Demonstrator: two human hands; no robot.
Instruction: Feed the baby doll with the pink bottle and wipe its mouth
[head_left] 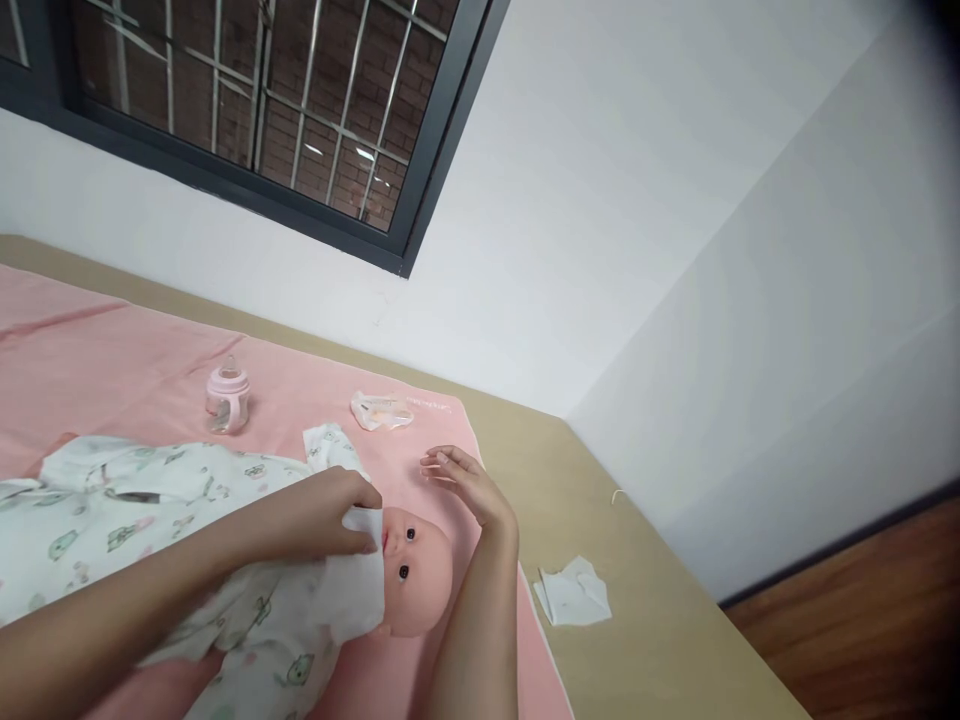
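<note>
A baby doll [416, 580] in a white printed sleepsuit [150, 500] lies on a pink sheet [112, 370], head to the right. My left hand [341, 510] is closed in a pinch on a white cloth [352, 590] that covers the doll's chin and chest. My right hand [465, 485] hovers just above the doll's head, fingers stretched out and slightly curled, holding nothing.
A pink baby bottle [226, 397] stands on the sheet behind the doll. A crumpled wrapper [382, 410] lies near the sheet's far edge. A used white tissue [574, 592] rests on the tan surface [645, 620] to the right. Wall and a barred window [247, 100] are behind.
</note>
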